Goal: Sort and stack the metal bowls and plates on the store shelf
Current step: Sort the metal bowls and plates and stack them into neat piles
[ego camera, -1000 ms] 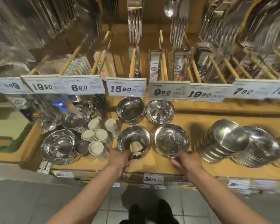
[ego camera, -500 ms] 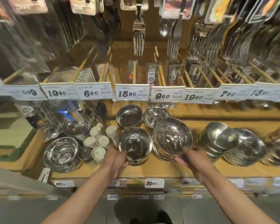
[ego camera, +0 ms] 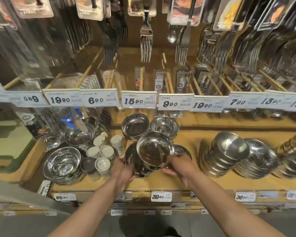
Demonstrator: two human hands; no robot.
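Observation:
My right hand (ego camera: pixel 175 165) grips the near rim of a shiny metal bowl (ego camera: pixel 154 148) and holds it raised and tilted over a second metal bowl (ego camera: pixel 133 161) on the wooden shelf (ego camera: pixel 186 181). My left hand (ego camera: pixel 122 169) holds the left rim of that lower bowl. A part of another bowl (ego camera: pixel 184 151) shows just right of the raised one. Two more single bowls (ego camera: pixel 135 126) (ego camera: pixel 164 126) stand behind. A leaning stack of bowls (ego camera: pixel 224 152) and a stack of plates (ego camera: pixel 258 159) sit to the right.
At left stand stacked bowls (ego camera: pixel 62 164) (ego camera: pixel 79 135) and several small white cups (ego camera: pixel 102 153). A rail of price tags (ego camera: pixel 139 100) crosses above the shelf, with packaged forks (ego camera: pixel 146 41) and cutlery hanging behind. More bowls (ego camera: pixel 294 151) sit at the far right.
My right hand has lifted the right-hand front bowl off the shelf and carried it leftwards over the bowl that my left hand holds. My left hand has stayed at that bowl's rim.

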